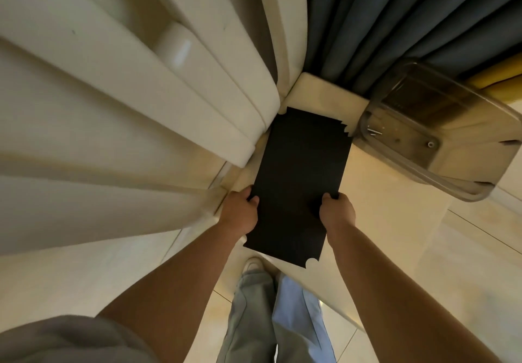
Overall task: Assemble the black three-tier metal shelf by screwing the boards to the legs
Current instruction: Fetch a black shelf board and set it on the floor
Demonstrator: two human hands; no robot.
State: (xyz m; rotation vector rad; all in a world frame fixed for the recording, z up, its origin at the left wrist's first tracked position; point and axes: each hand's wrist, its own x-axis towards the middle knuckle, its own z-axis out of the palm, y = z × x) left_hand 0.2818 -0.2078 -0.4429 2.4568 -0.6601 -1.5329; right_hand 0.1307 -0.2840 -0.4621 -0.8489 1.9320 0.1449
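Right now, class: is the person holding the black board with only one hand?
No: the left hand and the right hand each grip a long edge of the board.

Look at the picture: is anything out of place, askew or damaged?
Nothing looks damaged. The black board, held by the left hand and right hand on its long edges, has notched corners that look made that way. The clear plastic box only seems tilted; the wide lens likely causes that.
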